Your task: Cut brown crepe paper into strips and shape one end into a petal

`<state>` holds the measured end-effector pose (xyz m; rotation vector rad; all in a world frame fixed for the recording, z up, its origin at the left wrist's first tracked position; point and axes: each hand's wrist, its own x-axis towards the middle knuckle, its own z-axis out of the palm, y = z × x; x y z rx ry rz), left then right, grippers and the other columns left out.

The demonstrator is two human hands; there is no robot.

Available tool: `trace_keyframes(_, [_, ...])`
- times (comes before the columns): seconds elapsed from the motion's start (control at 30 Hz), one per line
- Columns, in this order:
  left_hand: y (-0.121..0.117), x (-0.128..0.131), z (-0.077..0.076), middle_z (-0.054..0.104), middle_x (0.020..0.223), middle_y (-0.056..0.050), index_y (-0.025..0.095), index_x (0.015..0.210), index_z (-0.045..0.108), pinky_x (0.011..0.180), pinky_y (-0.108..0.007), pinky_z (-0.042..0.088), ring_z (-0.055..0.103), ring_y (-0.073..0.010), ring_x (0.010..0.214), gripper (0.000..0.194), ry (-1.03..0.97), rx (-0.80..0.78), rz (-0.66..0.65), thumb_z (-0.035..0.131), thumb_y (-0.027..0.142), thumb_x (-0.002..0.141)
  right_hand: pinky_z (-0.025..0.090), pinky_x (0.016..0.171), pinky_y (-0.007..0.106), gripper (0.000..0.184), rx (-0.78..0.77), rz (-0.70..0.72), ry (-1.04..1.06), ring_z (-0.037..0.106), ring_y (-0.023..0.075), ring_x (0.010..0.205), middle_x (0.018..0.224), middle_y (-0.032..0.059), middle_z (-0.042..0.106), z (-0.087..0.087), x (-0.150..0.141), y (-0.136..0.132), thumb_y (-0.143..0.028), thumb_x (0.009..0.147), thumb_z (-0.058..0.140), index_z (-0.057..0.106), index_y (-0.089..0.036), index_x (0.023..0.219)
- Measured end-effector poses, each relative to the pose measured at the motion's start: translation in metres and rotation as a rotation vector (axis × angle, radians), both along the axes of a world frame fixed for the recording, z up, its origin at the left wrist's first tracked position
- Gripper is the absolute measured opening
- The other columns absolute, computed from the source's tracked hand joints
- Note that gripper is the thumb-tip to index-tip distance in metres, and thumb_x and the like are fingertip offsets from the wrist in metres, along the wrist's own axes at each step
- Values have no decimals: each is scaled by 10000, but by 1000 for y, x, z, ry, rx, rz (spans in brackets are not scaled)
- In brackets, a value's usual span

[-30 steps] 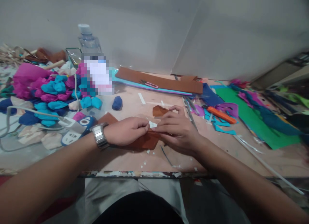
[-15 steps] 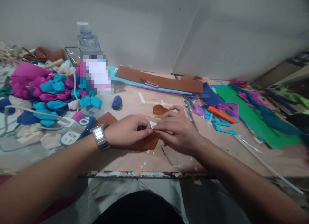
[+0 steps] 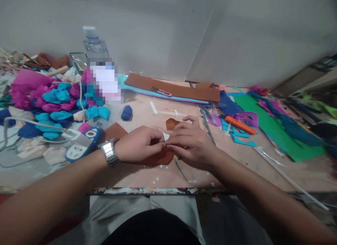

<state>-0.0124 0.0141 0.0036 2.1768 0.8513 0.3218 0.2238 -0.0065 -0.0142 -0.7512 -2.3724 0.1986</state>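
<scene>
My left hand (image 3: 142, 143), with a metal watch (image 3: 110, 152) on its wrist, is closed in a pinch. Its fingertips meet those of my right hand (image 3: 191, 142), also pinched closed. Whatever they grip is too small or hidden to name. A scrap of white material (image 3: 166, 136) shows just behind the fingertips. Under both hands lies a brown sheet piece (image 3: 160, 158), partly covered by them. Another small brown piece (image 3: 172, 123) rests behind my right fingers, and a brown corner (image 3: 116, 130) sticks out behind my left hand.
Pink and blue crumpled bundles (image 3: 59, 95) pile up at left beside a blue-white power strip (image 3: 84, 144). A water bottle (image 3: 95, 44) stands behind. An orange cutter (image 3: 240, 125), scissors (image 3: 207, 120) and a green sheet (image 3: 268, 127) lie right. A pink cutter (image 3: 163, 92) rests on brown strips (image 3: 184, 87).
The view has shifted very slightly. Both hands stay pinched together in nearly the same place, with only slight finger movement.
</scene>
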Motion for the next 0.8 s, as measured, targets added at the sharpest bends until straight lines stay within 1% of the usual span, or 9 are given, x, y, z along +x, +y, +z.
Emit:
trace_keyframes(0.13, [0,-1,-1,606,705,17,163,781,643,633,-254,344,504,-118,647,257,-15,-13,-7,551,303,976,288,1101,494,116,-8,-5,-9,651,203,927,928,-25,798,0,0,0,-234,980,679,755,-301,1036])
trace_keyframes(0.27, [1,-2,-1,601,701,22,168,772,623,627,-252,352,506,-121,650,283,-33,-96,-16,542,330,989,294,1100,494,108,-28,-12,-16,656,199,911,912,-12,784,0,0,-1,-239,980,676,753,-296,1029])
trace_keyframes(0.37, [2,-3,-1,577,696,33,173,756,589,629,-249,358,492,-117,652,306,-50,-144,-6,542,353,999,290,1105,489,98,-46,-40,-6,661,194,907,913,-5,772,0,1,0,-236,971,687,745,-282,1035])
trace_keyframes(0.43, [2,-3,-1,591,723,33,173,774,596,651,-247,372,508,-118,676,297,-65,-164,-12,535,347,1006,294,1100,482,91,-45,-63,17,663,195,919,907,-5,766,-1,1,0,-239,954,707,739,-273,1033])
trace_keyframes(0.57, [2,-2,0,629,775,23,166,838,649,692,-248,392,540,-127,724,258,-87,-177,-37,528,319,1008,300,1095,477,84,-53,-56,22,665,202,938,916,-2,769,-2,2,1,-247,943,717,743,-275,1018])
trace_keyframes(0.7, [1,-1,-1,603,737,30,167,791,619,675,-244,381,521,-123,700,262,-99,-173,-23,540,308,998,277,1115,487,55,-60,-45,26,666,199,925,885,-9,763,-2,1,0,-267,959,705,756,-286,970])
trace_keyframes(0.8, [1,-1,-1,569,701,39,168,767,602,657,-246,368,495,-115,673,276,-87,-162,-15,544,310,996,283,1108,484,56,-73,-30,31,661,201,933,883,-8,757,-1,0,-1,-281,970,694,750,-282,959])
